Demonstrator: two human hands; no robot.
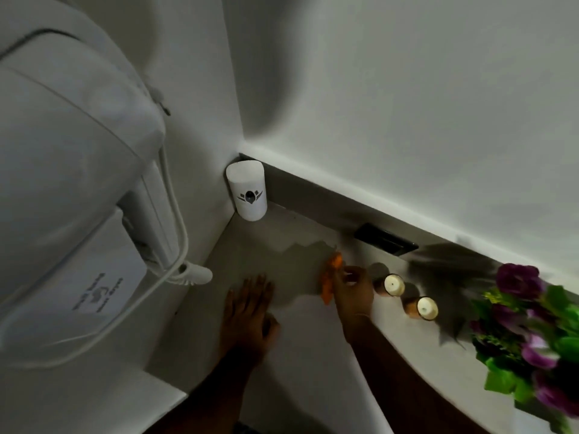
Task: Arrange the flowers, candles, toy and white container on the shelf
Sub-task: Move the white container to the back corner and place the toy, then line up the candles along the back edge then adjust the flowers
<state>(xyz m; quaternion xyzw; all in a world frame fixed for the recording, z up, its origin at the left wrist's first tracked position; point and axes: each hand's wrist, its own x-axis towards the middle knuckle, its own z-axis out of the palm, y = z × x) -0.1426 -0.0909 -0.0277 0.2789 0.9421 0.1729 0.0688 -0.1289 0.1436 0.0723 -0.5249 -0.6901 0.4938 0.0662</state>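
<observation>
Showing as matt, smooth and pale: shelf (282,233). Appearing as smooth white plastic, satin, with a dark printed emblem: white container (246,191), far left. Looking waxy and matt on top: two candles (394,285). Reading as glossy orange plastic, blurred: toy (332,267). Looking like fabric: flowers (532,324), right. Gleaming slightly, moulded white plastic: wall unit (72,145).

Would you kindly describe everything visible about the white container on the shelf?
The white container is a smooth upright cylinder, plastic by the look of it, with a dark emblem printed on its front. It stands in the back left corner of the shelf, close against both walls, apart from both hands and the other items. Its top looks closed.
</observation>
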